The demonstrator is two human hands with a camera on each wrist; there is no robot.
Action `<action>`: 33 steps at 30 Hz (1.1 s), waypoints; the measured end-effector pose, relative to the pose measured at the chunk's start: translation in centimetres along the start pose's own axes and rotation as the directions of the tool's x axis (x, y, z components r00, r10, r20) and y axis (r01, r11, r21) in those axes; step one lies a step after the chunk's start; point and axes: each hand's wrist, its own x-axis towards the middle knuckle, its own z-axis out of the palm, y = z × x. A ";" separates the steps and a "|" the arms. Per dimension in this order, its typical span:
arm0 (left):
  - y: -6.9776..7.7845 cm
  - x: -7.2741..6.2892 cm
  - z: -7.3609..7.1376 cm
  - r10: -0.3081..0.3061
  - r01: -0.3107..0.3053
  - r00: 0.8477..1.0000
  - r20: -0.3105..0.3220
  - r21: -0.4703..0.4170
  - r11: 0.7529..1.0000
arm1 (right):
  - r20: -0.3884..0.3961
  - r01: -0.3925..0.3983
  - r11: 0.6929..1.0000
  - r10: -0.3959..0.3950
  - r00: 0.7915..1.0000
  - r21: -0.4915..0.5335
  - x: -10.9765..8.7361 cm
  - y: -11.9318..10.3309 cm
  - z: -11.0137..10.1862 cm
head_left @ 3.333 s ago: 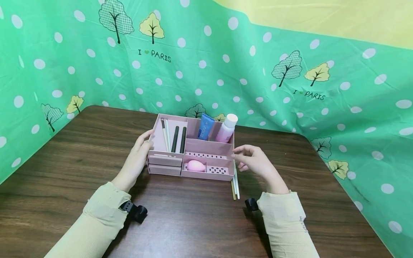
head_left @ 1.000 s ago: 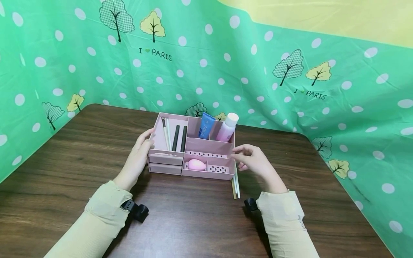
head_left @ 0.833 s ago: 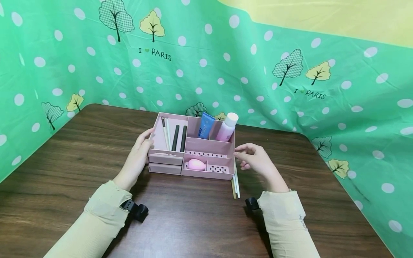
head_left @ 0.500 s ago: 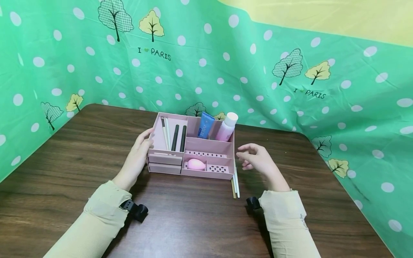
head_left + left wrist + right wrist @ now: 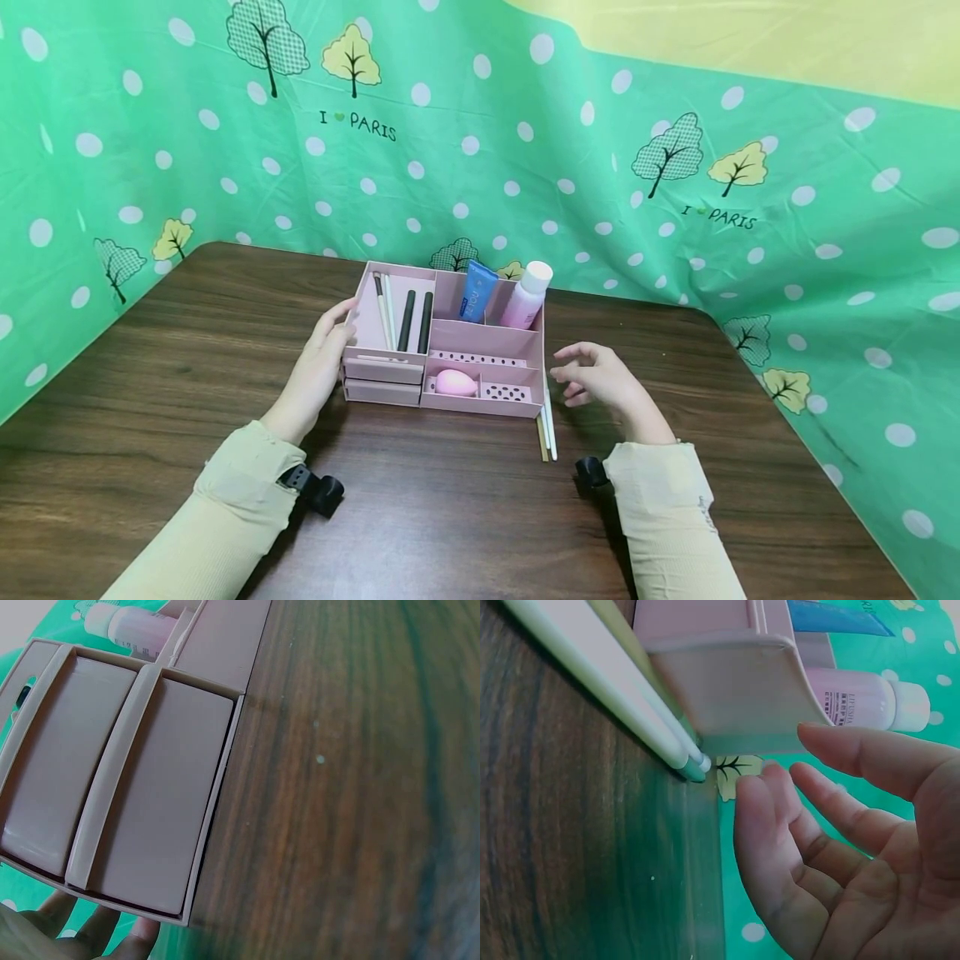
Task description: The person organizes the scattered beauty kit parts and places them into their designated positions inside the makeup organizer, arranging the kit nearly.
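Note:
A pink desktop organizer [image 5: 486, 338] stands on the table. My left hand [image 5: 309, 375] rests against its left side; in the left wrist view the fingers [image 5: 97, 927] lie along that side. To the right of the organizer, my right hand [image 5: 598, 379] hovers with loosely bent fingers and holds nothing. Slim sticks [image 5: 550, 429], pale and yellowish, lie along the organizer's right side, nearest this hand. The organizer holds a blue tube [image 5: 478, 293], a pink bottle with white cap [image 5: 525, 302], a pink makeup sponge [image 5: 456, 383], dark pens [image 5: 407, 322] and a makeup brush [image 5: 382, 302].
The brown wooden table [image 5: 435, 517] extends around the organizer. A green dotted cloth [image 5: 480, 125] with trees hangs behind and beside it. Two drawers [image 5: 383, 392] sit at the organizer's front left. A black camera [image 5: 326, 496] is strapped to each wrist.
The right hand has drawn away from the organizer's right edge, slightly right and down, and its fingers have spread. The left hand and the organizer stay in place.

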 end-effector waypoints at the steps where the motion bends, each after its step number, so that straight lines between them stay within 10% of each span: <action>1: 0.0 0.0 0.0 0.000 0.000 1.000 0.000 -0.003 1.000 | 0.006 -0.005 1.000 0.005 1.000 -0.005 0.0 0.1 0.0; 33: -0.1 -0.1 -0.1 0.031 -0.031 0.999 -0.007 -0.002 1.000 | 0.112 -0.067 0.997 0.072 0.991 -0.047 0.4 1.3 0.8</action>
